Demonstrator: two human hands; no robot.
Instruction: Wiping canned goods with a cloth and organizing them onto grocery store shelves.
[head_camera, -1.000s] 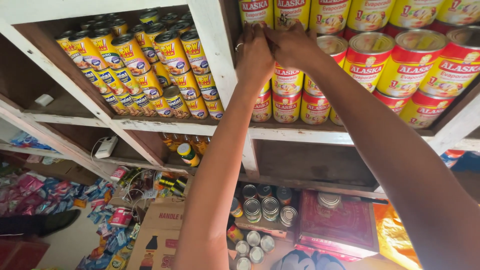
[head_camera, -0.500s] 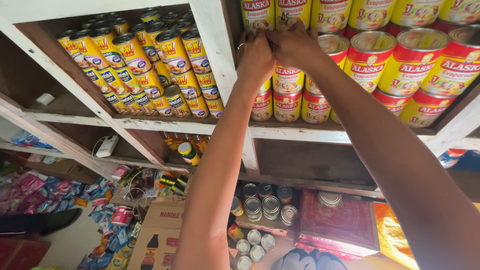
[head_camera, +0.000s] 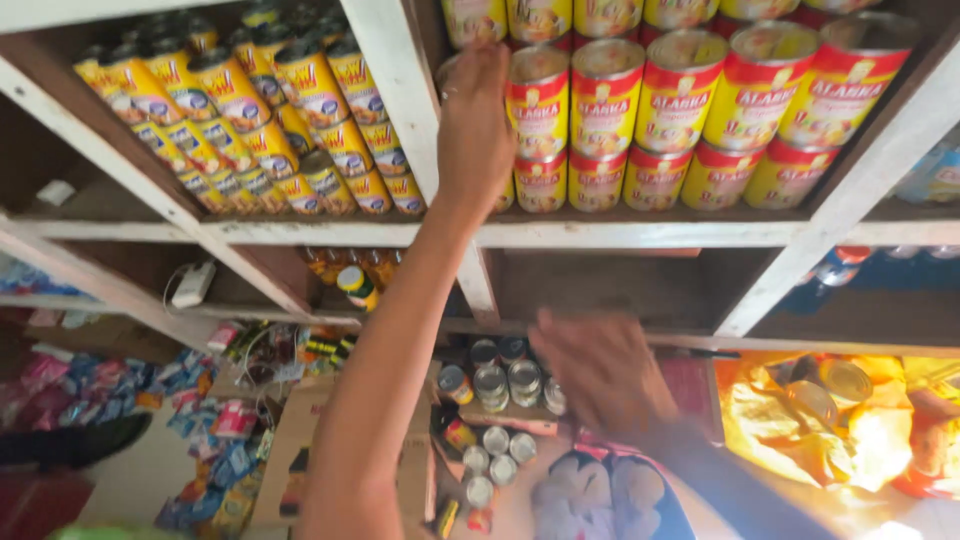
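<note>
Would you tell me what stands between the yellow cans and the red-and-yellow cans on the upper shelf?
In the head view, a white upright divider separates the yellow cans from the red-and-yellow cans.

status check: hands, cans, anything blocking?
Left hand up on the leftmost red-and-yellow can stack, grip unclear. Right hand low, blurred, above loose tins. White shelf divider crowds left hand.

Both arms are bare to the elbow; left hand (head_camera: 476, 135) wears a ring.

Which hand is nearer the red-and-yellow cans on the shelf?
Left. The left hand touches the red-and-yellow cans; the right hand is well below, blurred, apart from them.
</note>
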